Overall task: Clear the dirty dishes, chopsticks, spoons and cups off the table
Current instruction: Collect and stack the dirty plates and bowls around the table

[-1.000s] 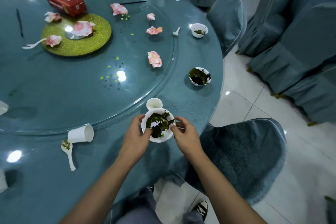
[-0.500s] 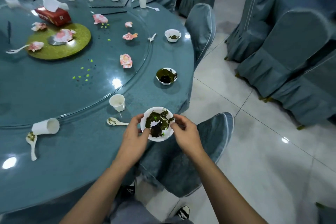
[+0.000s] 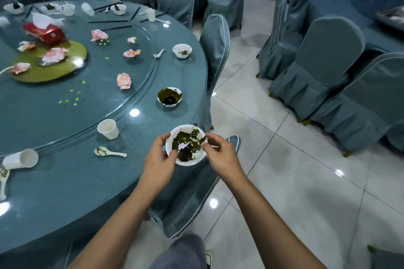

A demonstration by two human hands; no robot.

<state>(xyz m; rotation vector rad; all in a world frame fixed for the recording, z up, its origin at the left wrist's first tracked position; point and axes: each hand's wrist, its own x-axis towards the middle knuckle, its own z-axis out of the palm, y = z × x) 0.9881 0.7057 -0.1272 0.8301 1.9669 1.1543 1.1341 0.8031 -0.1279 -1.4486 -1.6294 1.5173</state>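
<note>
L hand [image 3: 160, 159] & R hand [image 3: 220, 155] both grasp one white bowl [image 3: 188, 163], each w/ fingers curled on its own side of the rim: L thumb hooks over the near-left rim, R thumb & fingertips pinch the right rim. The bowl sits between the two hands, roughly level, smeared inside w/ dark green leftovers. It shows right at the edge of the round blue table [image 3: 65, 192], over a covered chair [image 3: 192, 199] tucked in there. Left of the L hand, on the table, lie a dirty spoon [image 3: 109, 152] & just behind it an upright paper cup [image 3: 108, 129]. Further left is a tipped cup [image 3: 20, 159]. Beyond the held bowl, near the table edge, is a second bowl [image 3: 170, 105] w/ dark sauce, and further back a third bowl [image 3: 182, 55]. Chopsticks [image 3: 115, 28] lie at the far side.
</note>
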